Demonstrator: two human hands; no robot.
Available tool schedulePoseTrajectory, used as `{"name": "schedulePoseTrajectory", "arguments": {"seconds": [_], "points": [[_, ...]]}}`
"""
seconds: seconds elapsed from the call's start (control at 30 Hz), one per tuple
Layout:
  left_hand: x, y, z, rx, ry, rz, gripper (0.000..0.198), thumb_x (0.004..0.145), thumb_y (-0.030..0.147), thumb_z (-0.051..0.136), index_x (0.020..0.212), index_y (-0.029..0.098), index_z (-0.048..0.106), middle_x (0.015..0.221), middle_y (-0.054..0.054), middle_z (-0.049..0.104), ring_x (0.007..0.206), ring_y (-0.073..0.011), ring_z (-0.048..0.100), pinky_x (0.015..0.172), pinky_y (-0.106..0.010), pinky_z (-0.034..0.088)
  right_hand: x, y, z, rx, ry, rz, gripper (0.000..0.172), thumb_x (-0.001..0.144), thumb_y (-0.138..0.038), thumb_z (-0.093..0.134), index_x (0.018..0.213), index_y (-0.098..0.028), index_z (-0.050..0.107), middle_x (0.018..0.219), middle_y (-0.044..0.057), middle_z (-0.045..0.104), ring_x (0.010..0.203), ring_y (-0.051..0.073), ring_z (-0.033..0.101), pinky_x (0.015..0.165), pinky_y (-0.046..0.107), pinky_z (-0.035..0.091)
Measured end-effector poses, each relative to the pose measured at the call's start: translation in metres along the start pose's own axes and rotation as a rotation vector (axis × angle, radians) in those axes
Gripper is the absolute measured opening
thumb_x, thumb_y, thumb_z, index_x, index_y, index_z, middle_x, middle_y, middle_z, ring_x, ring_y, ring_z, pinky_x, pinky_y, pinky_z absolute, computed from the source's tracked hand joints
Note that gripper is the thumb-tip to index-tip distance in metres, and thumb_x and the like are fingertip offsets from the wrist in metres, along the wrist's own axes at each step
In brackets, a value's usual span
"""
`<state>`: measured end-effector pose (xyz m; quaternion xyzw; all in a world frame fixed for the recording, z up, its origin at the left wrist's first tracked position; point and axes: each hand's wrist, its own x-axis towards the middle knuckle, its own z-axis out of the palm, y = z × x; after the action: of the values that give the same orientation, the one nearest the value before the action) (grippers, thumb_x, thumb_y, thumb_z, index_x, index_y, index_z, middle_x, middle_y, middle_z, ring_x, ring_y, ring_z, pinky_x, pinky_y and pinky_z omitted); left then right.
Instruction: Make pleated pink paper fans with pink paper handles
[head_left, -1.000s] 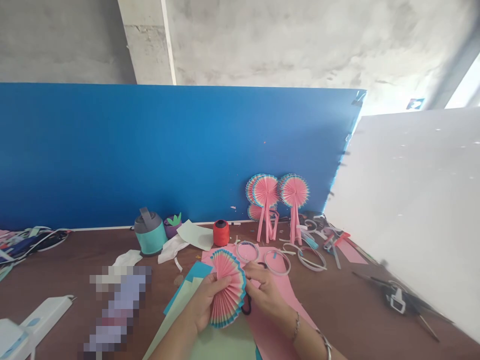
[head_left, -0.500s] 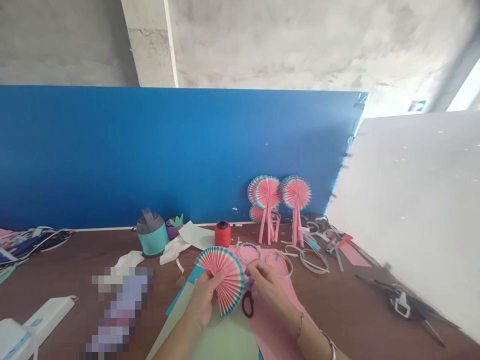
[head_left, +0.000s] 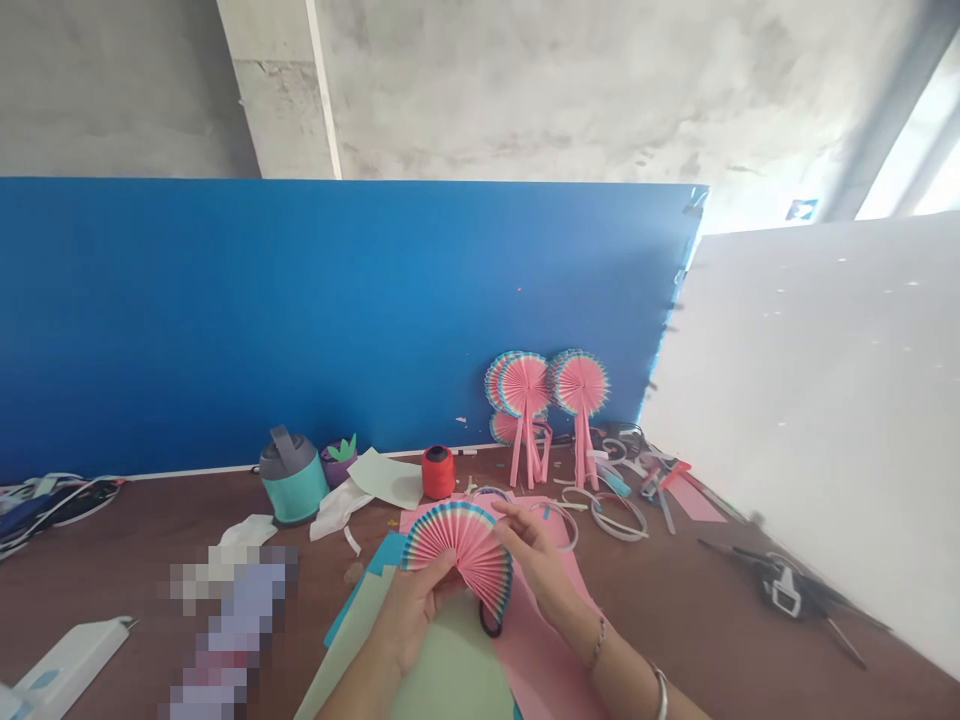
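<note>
My left hand (head_left: pixel 411 610) pinches a half-round pleated paper fan (head_left: pixel 463 540) at its lower centre. The fan is pink, with a striped blue and cream rim. At its upper right edge is my right hand (head_left: pixel 536 555), fingers partly stretched and apart; whether the fingertips touch the folds is hard to tell. Below the fan lie a pale green sheet (head_left: pixel 450 670) and a pink sheet (head_left: pixel 536 650). One dark scissors handle (head_left: pixel 490 622) shows under the fan; the rest of the scissors is hidden.
Finished pink round fans (head_left: pixel 525 385) lean on the blue partition (head_left: pixel 300 300). A red thread spool (head_left: pixel 438 473), a teal pot (head_left: pixel 294 485) and tape rolls (head_left: pixel 619 515) stand or lie at the back. A dark tool (head_left: pixel 784 590) lies right, a white power strip (head_left: pixel 75 660) left.
The fan has turned in my left hand, so its arc now faces up. My right hand has come up against its right side and spread its fingers. The view has shifted slightly right.
</note>
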<state>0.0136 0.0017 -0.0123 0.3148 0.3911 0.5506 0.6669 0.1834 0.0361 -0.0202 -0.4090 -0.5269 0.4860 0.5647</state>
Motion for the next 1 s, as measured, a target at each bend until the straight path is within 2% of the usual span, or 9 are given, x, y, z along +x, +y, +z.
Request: {"name": "schedulePoseTrajectory", "arguments": {"seconds": [0.17, 0.27, 0.37, 0.47, 0.6, 0.7, 0.8, 0.9, 1.0], "points": [[0.0, -0.002, -0.001, -0.047, -0.025, 0.011, 0.046, 0.061, 0.041, 0.08, 0.098, 0.016, 0.068, 0.096, -0.011, 0.073, 0.089, -0.0271, 0.068, 0.08, -0.039, 0.053, -0.003, -0.003, 0.004, 0.033, -0.162, 0.07, 0.033, 0.072, -0.049, 0.07, 0.084, -0.019, 0.065, 0.081, 0.003, 0.064, 0.079, 0.02, 0.06, 0.074, 0.033, 0.049], [0.001, 0.0, -0.003, -0.119, 0.02, -0.005, 0.033, 0.065, 0.042, 0.078, 0.081, 0.015, 0.068, 0.082, -0.008, 0.074, 0.08, -0.0218, 0.069, 0.076, -0.033, 0.054, -0.002, 0.0, 0.003, 0.058, -0.106, 0.07, 0.033, 0.074, -0.05, 0.068, 0.083, -0.018, 0.064, 0.078, 0.003, 0.064, 0.078, 0.021, 0.061, 0.073, 0.034, 0.05], [0.002, 0.002, -0.006, -0.133, 0.097, -0.016, 0.025, 0.06, 0.031, 0.082, 0.072, 0.016, 0.067, 0.075, -0.004, 0.072, 0.075, -0.0174, 0.068, 0.072, -0.027, 0.054, 0.001, 0.003, 0.0, 0.114, -0.037, 0.044, 0.034, 0.074, -0.049, 0.068, 0.088, -0.019, 0.064, 0.084, 0.004, 0.066, 0.085, 0.023, 0.061, 0.079, 0.036, 0.05], [0.0, 0.004, -0.006, -0.06, 0.063, -0.032, 0.023, 0.058, 0.026, 0.083, 0.072, 0.016, 0.068, 0.076, -0.003, 0.072, 0.076, -0.0184, 0.069, 0.072, -0.027, 0.054, 0.003, 0.003, -0.002, 0.136, 0.015, 0.043, 0.036, 0.074, -0.051, 0.067, 0.091, -0.019, 0.065, 0.088, 0.006, 0.067, 0.085, 0.025, 0.062, 0.079, 0.037, 0.051], [-0.003, 0.006, -0.002, 0.066, -0.035, -0.073, 0.041, 0.048, 0.025, 0.085, 0.085, 0.014, 0.071, 0.08, -0.007, 0.074, 0.083, -0.0259, 0.069, 0.074, -0.032, 0.053, 0.003, 0.004, -0.002, 0.123, 0.03, 0.065, 0.036, 0.073, -0.053, 0.068, 0.087, -0.019, 0.067, 0.083, 0.005, 0.068, 0.078, 0.024, 0.062, 0.073, 0.036, 0.051], [-0.003, 0.005, -0.001, 0.084, -0.041, -0.082, 0.056, 0.043, 0.025, 0.087, 0.095, 0.014, 0.07, 0.082, -0.009, 0.075, 0.083, -0.0282, 0.07, 0.073, -0.033, 0.053, 0.004, 0.004, -0.003, 0.079, -0.005, 0.06, 0.034, 0.072, -0.052, 0.069, 0.085, -0.021, 0.069, 0.081, 0.004, 0.068, 0.078, 0.023, 0.062, 0.074, 0.036, 0.05], [0.0, 0.001, -0.004, 0.059, 0.025, -0.096, 0.046, 0.051, 0.034, 0.086, 0.089, 0.013, 0.07, 0.082, -0.01, 0.075, 0.076, -0.0246, 0.071, 0.071, -0.03, 0.054, 0.003, -0.001, -0.003, 0.033, -0.05, 0.036, 0.037, 0.071, -0.052, 0.07, 0.092, -0.022, 0.071, 0.093, 0.005, 0.07, 0.089, 0.026, 0.062, 0.082, 0.039, 0.049], [0.003, -0.001, -0.008, 0.002, 0.094, -0.082, 0.036, 0.059, 0.037, 0.082, 0.082, 0.013, 0.069, 0.078, -0.01, 0.075, 0.072, -0.0231, 0.071, 0.067, -0.029, 0.056, 0.0, -0.006, 0.0, 0.036, -0.085, 0.044, 0.047, 0.069, -0.048, 0.072, 0.109, -0.024, 0.066, 0.11, 0.006, 0.066, 0.103, 0.028, 0.058, 0.09, 0.039, 0.047], [0.005, 0.001, -0.009, -0.115, 0.138, -0.028, 0.026, 0.064, 0.028, 0.081, 0.082, 0.014, 0.068, 0.08, -0.007, 0.074, 0.077, -0.0224, 0.071, 0.071, -0.029, 0.057, 0.0, -0.005, 0.001, 0.067, -0.143, 0.098, 0.054, 0.068, -0.043, 0.075, 0.117, -0.025, 0.06, 0.107, 0.004, 0.066, 0.099, 0.026, 0.06, 0.083, 0.036, 0.05]]}}
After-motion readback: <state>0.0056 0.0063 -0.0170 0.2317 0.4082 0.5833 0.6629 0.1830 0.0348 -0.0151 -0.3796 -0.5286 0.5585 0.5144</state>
